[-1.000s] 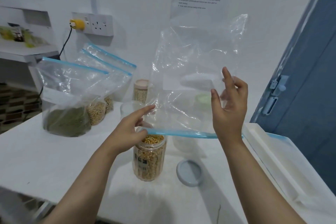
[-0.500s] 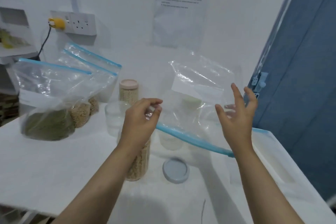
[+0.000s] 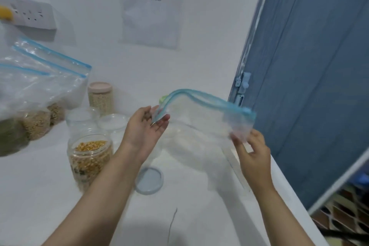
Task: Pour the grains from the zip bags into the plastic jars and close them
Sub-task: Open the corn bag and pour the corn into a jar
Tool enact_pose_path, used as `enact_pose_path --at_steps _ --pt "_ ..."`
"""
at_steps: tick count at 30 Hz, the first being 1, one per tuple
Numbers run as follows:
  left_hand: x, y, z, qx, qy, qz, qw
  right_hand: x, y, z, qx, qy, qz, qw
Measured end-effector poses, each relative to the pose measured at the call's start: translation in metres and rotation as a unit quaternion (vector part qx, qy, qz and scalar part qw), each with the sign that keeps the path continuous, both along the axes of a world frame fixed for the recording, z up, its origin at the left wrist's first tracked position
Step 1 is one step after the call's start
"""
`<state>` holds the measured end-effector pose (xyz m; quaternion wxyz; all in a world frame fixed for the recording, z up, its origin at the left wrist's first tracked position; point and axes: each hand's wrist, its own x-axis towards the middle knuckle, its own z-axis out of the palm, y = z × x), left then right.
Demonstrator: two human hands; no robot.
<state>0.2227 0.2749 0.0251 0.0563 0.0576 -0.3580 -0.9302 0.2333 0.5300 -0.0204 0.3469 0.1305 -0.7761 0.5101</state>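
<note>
An empty clear zip bag (image 3: 201, 126) with a blue zip strip hangs in the air over the table's right side, zip edge up. My left hand (image 3: 146, 128) holds its left end between thumb and fingers. My right hand (image 3: 252, 154) pinches its right corner below the zip. To the left stands an open plastic jar (image 3: 89, 158) filled with yellow grains. Its grey-blue lid (image 3: 148, 180) lies flat on the white table (image 3: 40, 195) beside my left forearm.
Several zip bags of grains (image 3: 38, 94) lean at the back left. A pink-lidded jar of grains (image 3: 100, 96) and two empty clear jars (image 3: 81, 118) (image 3: 113, 124) stand behind the filled one. A blue door (image 3: 311, 86) borders the table on the right.
The bag, held upside down over the jar a second ago, has come down and swung right, zip edge now up. Both hands moved lower with it; the right hand now pinches its corner.
</note>
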Motion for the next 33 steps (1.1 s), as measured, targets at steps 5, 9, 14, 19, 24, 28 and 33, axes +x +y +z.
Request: enact_pose_path --at_steps 5,9,14,19,24,28,33 --pt "-0.001 0.025 0.003 -0.251 -0.031 0.077 0.965 0.001 0.003 0.036 -0.133 0.012 0.102 0.986" --pt "-0.005 0.04 -0.013 -0.359 0.004 0.127 0.925 -0.01 0.002 0.042 -0.162 -0.036 0.133 0.977" --pt "-0.021 0.047 -0.062 -0.369 0.005 0.073 0.927 -0.032 0.013 0.028 -0.279 -0.124 0.095 0.948" --pt "-0.018 0.054 -0.093 -0.458 0.058 -0.049 0.885 -0.05 0.03 0.017 -0.324 -0.199 0.074 0.922" --pt "-0.027 0.066 -0.094 -0.482 0.065 -0.135 0.864 -0.057 0.04 0.017 -0.37 -0.232 0.09 0.895" --pt "-0.027 0.074 -0.096 -0.496 0.075 -0.125 0.856 -0.056 0.045 0.018 -0.373 -0.235 0.077 0.894" --pt "-0.017 0.071 -0.099 -0.48 0.089 -0.052 0.871 -0.057 0.054 0.007 -0.277 -0.242 0.029 0.93"
